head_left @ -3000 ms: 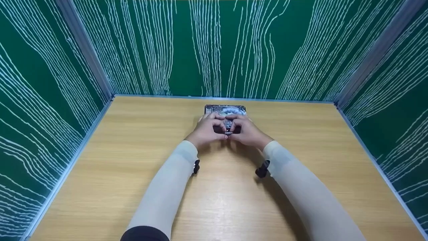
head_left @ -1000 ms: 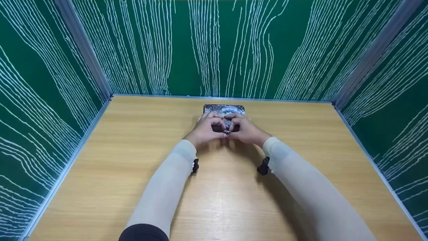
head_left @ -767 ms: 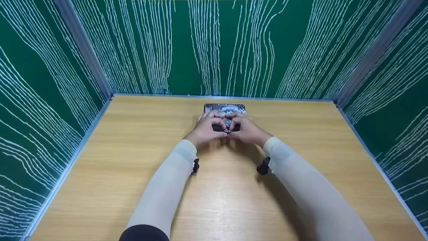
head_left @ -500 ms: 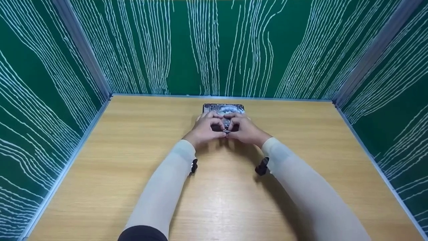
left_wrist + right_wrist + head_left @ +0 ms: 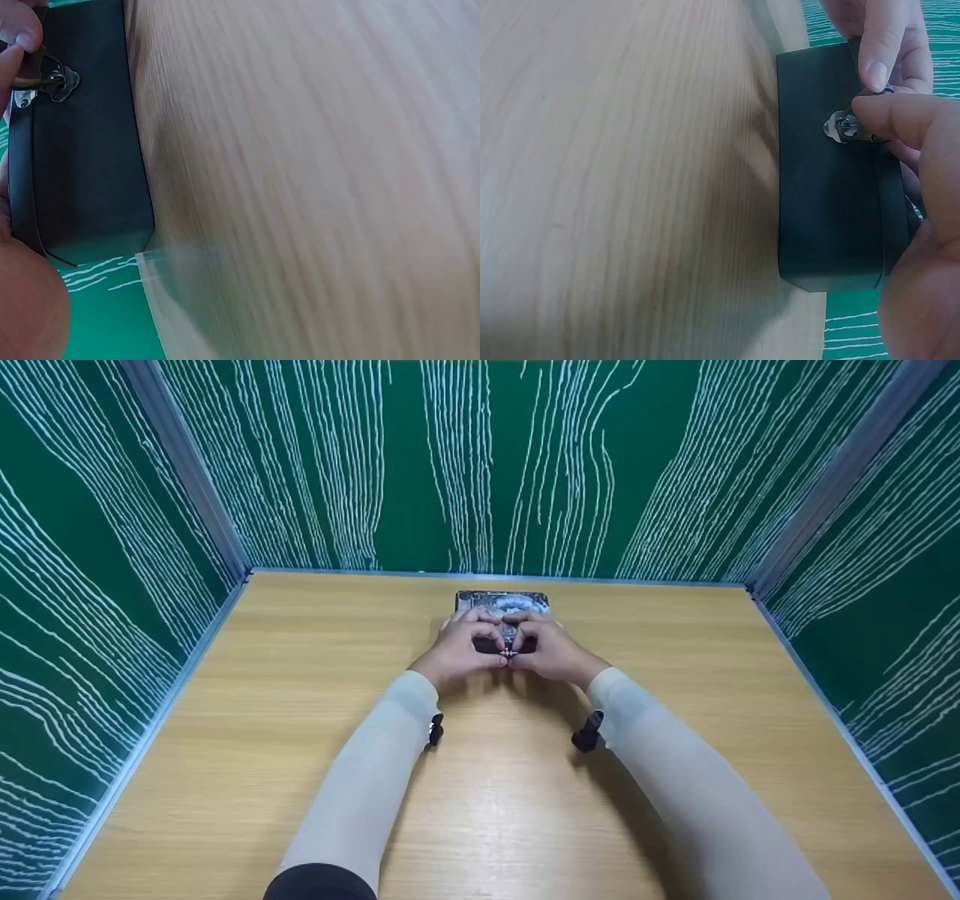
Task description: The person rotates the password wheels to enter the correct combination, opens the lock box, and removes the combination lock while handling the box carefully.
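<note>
A dark box with a patterned lid [image 5: 525,604] sits near the back of the table, its front a plain dark wall [image 5: 825,210]. On that front is a small metal clasp [image 5: 844,127], with a brass-coloured loop [image 5: 28,84] at it in the left wrist view. My left hand [image 5: 463,646] comes in from the left, thumb and fingertips pinching at the clasp. From the other side, my right hand [image 5: 553,649] pinches the same clasp, its thumb [image 5: 900,116] lying right over the metal. Other fingers of both hands lie on the lid. Fingertips partly hide the clasp.
The box stands on a wooden table [image 5: 495,780]. Green panels [image 5: 409,472] with white wavy lines rise behind it and at both sides, joined by grey corner posts [image 5: 191,472]. Dark wrist devices [image 5: 588,733] sit at the cuffs.
</note>
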Demonstrator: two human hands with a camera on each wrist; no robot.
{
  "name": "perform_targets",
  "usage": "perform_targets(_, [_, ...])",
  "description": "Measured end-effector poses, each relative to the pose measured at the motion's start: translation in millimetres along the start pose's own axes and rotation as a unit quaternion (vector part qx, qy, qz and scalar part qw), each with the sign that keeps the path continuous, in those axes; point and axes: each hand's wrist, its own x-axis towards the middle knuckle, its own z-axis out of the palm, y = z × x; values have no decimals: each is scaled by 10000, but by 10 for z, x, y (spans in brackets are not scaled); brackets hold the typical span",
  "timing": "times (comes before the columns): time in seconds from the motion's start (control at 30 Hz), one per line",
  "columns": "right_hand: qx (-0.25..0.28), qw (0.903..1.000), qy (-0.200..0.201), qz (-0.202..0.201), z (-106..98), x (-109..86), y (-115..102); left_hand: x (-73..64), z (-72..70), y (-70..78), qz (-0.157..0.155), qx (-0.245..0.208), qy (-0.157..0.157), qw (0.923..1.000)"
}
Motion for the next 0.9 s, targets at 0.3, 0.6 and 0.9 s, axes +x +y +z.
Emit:
perform_targets(0.3, [48,10000,20,50,9,-2,-10,-13,6,4,-67,-55,109,9999])
perform_targets(0.6, [21,9999,57,89,21,0,-17,-14,14,-2,-200,5,117,9997])
perform_targets(0.9, [-85,9999,77,58,10,-7,-4,2,37,0,-192,-34,188,9996])
